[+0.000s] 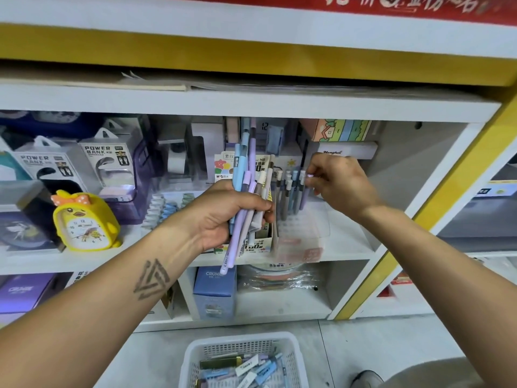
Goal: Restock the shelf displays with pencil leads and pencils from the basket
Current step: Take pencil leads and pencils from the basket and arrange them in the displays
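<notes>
Listing from left to right, with the pencil lead box (253, 242) on the middle shelf (344, 247) as landmark.

1. Two clear packs printed "POWER BANK" (103, 161), far left of the box, at the back of the same shelf.
2. Yellow duck alarm clock (84, 222), well left of the box, upright, numbered dial facing out.
3. Left hand (226, 217), directly in front of the box: fingers curled tight round a bundle of pencils (246, 191) in blue, lilac and grey. The bundle stands roughly upright, its tops reaching above the box and its lower ends hanging below the shelf edge.
4. Pencil lead box itself: card display, "M&G" and "HB" legible on its raised back panel; other print too blurred to read.
5. Clear pencil stand (305, 228), just right of the box, holding a row of upright pencils (291, 191).
6. Right hand (335, 180), right of the box and above the stand: fingertips pinching the top of a lilac pencil (305, 191) at the right end of that row.
7. White case marked "Menghua" (344, 151), behind the right hand.
8. Blue carton reading "CRUHNE" (214, 292), on the shelf below the box.
9. White basket (193, 357), on the floor below the box, holding loose pencil lead packs (246, 368) in blue, white and gold; their labels are unreadable.
</notes>
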`<state>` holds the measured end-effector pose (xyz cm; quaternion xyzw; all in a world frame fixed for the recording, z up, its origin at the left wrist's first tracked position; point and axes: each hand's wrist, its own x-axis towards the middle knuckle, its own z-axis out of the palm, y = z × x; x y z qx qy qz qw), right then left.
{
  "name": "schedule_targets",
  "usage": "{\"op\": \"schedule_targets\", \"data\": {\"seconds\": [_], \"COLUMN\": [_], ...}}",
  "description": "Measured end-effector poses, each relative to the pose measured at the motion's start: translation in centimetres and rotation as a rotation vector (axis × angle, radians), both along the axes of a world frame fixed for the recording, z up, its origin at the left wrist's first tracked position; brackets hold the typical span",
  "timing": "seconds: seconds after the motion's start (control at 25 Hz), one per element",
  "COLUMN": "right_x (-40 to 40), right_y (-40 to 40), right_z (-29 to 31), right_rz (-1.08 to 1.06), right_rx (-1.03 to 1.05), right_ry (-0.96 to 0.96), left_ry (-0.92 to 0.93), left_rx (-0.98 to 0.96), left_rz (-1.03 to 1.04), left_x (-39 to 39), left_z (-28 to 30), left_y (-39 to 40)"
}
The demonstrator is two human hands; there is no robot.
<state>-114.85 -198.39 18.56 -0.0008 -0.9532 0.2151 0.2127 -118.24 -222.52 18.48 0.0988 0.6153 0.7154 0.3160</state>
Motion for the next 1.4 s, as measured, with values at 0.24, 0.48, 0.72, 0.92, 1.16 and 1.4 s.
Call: {"op": "schedule_targets", "data": {"seconds": [0.24, 0.48, 0.72, 0.92, 1.16, 1.4], "right_x": [-0.1, 0.1, 0.5, 0.8, 1.1, 0.6], "right_y": [-0.3, -1.8, -3.1, -1.8, -2.1, -2.5], "right_z": [-0.5, 0.8, 1.7, 2.4, 0.2, -0.2], "right_rz": [-0.131, -0.127, -0.021, -0.064, -0.016, 0.070], "right_rx": [0.245, -0.333, -1.085, -0.827, -0.334, -0.276], "right_ry": [0.028, -0.037, -0.090, 0.133, 0.031, 0.059], "left_ry": [0.001, 0.008, 0.033, 0.003, -0.002, 0.011], "left_rx": [0.025, 0.045, 0.036, -0.067, -0.048, -0.043], "left_rz": [-0.029, -0.104, -0.176, -0.060, 0.012, -0.001], "left_x": [-0.1, 0.3, 0.7, -0.4, -1.1, -1.1], "left_z": [0.3, 0.0, 0.0, 0.4, 0.8, 0.6], "left_y": [0.2, 0.9, 1.4, 0.2, -0.8, -0.8]}}
